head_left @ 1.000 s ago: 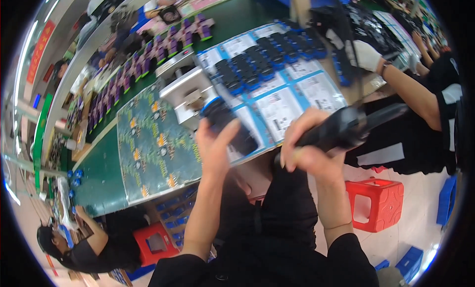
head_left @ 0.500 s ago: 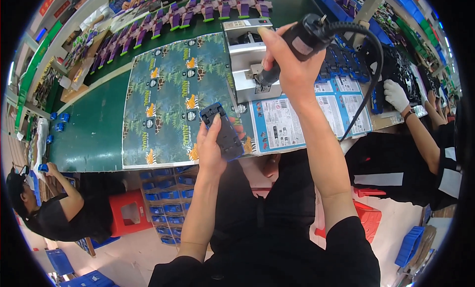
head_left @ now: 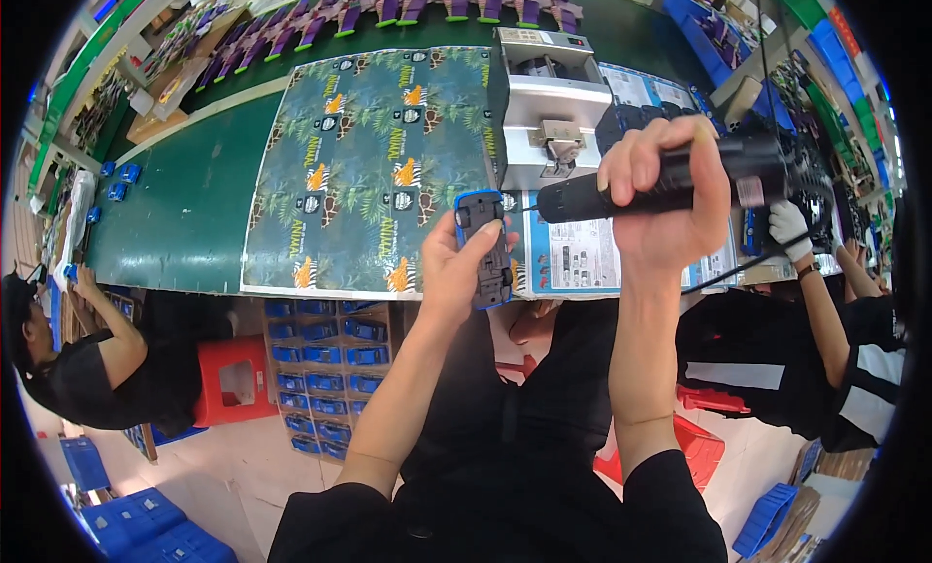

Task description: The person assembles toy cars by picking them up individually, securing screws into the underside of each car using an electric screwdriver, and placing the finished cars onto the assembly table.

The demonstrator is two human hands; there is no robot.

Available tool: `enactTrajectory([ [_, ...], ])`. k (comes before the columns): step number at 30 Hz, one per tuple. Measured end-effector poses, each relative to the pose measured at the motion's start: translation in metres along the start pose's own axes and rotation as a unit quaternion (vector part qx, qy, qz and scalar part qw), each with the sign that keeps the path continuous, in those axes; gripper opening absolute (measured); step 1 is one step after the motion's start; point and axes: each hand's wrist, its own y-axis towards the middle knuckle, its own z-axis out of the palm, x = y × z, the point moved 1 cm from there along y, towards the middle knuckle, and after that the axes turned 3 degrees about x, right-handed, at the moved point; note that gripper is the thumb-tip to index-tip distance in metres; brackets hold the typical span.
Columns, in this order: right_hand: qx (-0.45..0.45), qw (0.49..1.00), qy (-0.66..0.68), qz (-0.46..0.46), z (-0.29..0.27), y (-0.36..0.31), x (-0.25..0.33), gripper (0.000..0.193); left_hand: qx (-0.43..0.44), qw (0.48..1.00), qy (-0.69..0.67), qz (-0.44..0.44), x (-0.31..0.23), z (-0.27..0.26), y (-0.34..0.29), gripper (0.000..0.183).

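My left hand is closed round a toy car with a blue body, its dark grey underside turned up and the thumb pressed on it. My right hand is wrapped round a black electric screwdriver, held nearly level. Its thin bit points left, close beside the upper part of the car; whether the tip touches is too small to tell. Just beyond the screwdriver stands a silver screw feeder.
Printed animal sheets cover the green bench. Purple-and-green parts line its far side. A tray of blue toy cars stands below the bench edge. People work at both sides; one gloved hand is at right.
The screwdriver has come away from the feeder and swung toward the car, its bit now pointing left. My left hand has raised the car and turned it more upright. The whole view has shifted.
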Motion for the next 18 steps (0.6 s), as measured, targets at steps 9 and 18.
enactTrajectory([
  [9, 0.027, 0.999, 0.024, -0.019, 0.018, -0.014, -0.024, 0.02, 0.007, 1.0, 0.004, 0.025, -0.002, 0.005, -0.002, 0.023],
  [18, 0.123, 0.985, -0.122, -0.012, 0.016, -0.022, -0.041, 0.021, 0.011, 0.999, 0.031, 0.017, -0.001, 0.003, -0.005, 0.026],
])
